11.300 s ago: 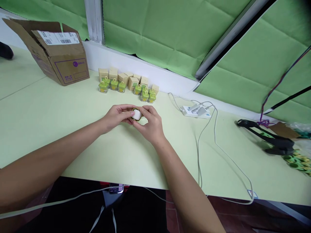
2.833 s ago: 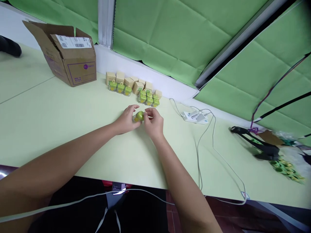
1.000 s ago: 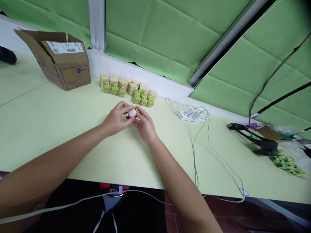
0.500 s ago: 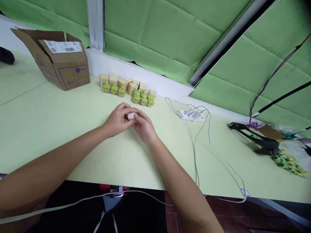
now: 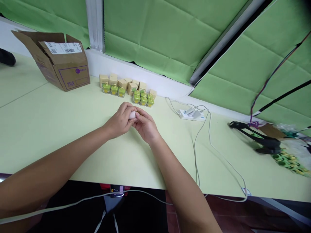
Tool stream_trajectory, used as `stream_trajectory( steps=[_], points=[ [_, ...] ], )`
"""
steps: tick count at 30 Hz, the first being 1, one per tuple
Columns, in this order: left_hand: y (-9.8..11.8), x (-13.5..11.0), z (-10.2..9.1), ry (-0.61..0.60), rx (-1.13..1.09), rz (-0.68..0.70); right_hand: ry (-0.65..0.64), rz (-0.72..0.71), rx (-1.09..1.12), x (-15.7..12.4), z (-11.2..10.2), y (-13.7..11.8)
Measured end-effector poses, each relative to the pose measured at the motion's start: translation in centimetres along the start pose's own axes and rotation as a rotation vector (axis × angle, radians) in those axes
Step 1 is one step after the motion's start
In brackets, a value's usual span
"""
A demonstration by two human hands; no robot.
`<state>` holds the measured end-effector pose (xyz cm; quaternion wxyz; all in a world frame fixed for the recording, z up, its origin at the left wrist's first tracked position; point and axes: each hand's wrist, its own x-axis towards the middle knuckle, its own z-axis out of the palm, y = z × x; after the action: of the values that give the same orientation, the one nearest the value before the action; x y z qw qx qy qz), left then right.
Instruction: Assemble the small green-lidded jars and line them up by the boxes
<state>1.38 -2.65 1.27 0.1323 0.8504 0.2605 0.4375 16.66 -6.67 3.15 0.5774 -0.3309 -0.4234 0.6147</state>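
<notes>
A small white rounded piece [image 5: 132, 115] shows between my two hands, above the pale green table; the fingers cover most of it. My left hand [image 5: 120, 121] is closed around its left side, with the fingers curled over the top. On the other side, my right hand [image 5: 146, 125] is closed too, its thumb pressing against the white piece. Just beyond the hands stand small clear jars with green lids and loops, one group [image 5: 143, 99] at the right and a row [image 5: 114, 89] at the left.
Small cardboard boxes [image 5: 122, 83] line the wall behind the jars. An open carton [image 5: 70, 69] stands at the back left. A power strip [image 5: 191, 114] with trailing white cables lies to the right, and a black stand-like object [image 5: 257, 138] farther right. A phone [image 5: 117, 191] is below the table edge.
My left hand has closed further over the white piece, and the darker rim visible at its left side before is now hidden. My right hand has barely moved.
</notes>
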Motion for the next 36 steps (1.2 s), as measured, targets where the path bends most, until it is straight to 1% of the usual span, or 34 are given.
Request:
stream_trajectory(
  steps=[6,9,13,17,20,22,25,27,31,34,36],
  points=[
    [-0.2,-0.1,0.0,-0.007,0.012,-0.053,-0.011,0.033,-0.008,0.1,-0.4,0.0],
    [-0.5,-0.1,-0.2,-0.009,0.033,-0.040,-0.010,0.038,-0.033,0.2,-0.9,0.0],
    [-0.9,0.1,-0.3,0.027,0.029,-0.012,0.048,0.018,-0.080,0.5,-1.6,0.0],
    [-1.3,0.1,-0.4,0.081,-0.003,-0.096,0.132,0.009,-0.085,0.8,-2.3,-0.2],
    [-1.2,0.0,-0.7,0.087,-0.053,-0.155,0.167,0.025,-0.100,0.9,-2.4,-0.3],
    [-0.9,0.0,-1.0,0.065,-0.081,-0.127,0.156,0.042,-0.113,1.0,-2.3,-0.3],
    [-0.4,-0.1,-1.3,-0.002,-0.088,-0.060,0.113,0.035,-0.147,0.9,-2.0,0.1],
    [-0.2,-0.2,-1.2,-0.026,-0.048,-0.071,0.093,0.006,-0.192,0.9,-1.8,0.4],
    [-0.3,-0.3,-0.7,-0.022,0.047,-0.078,0.072,-0.055,-0.327,0.8,-1.6,1.0],
    [-0.6,-0.3,-0.5,-0.012,0.042,-0.073,0.086,-0.082,-0.423,0.7,-1.4,1.3],
    [-0.7,-0.3,-0.4,0.009,0.025,-0.101,0.092,-0.076,-0.423,0.6,-1.3,1.3]
  ],
)
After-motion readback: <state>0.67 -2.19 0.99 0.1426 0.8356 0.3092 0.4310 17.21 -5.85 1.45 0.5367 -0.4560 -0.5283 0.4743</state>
